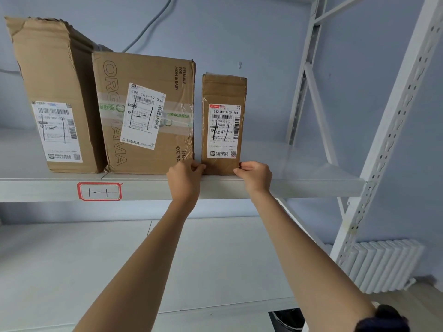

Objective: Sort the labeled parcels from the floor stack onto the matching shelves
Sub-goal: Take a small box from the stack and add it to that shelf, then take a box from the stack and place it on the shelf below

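both hands are up at the top shelf (299, 185), and the small parcel (224, 92) stands upright on it, right at the front edge. left hand (184, 179) has its fingertips pinched onto the parcel's lower left corner, right hand (255, 177) pinched onto the lower right corner, so each grip is closed lightly around a bottom corner, palms off the cardboard. the parcel's base sits flat on the shelf, its white shipping label (224, 130) facing out, with a handwritten "1-1" in black marker across it.

just left of the small parcel, nearly touching it, stands the medium box (143, 68), brown with printed lettering and a band of clear tape, its own label (142, 116) slightly tilted and marked the same way. left again of that, the tall box (48, 68) leans against it, top flaps ragged, label (57, 133) low on its face.

below the medium box, on the shelf's front lip, a red-bordered tag (99, 191) reads "1-1". right of the small parcel the shelf is bare up to the white perforated upright (393, 130). under the parcel, past both forearms, the lower shelf (72, 259) runs grey. a white radiator (386, 264) sits low on the wall beyond the upright.
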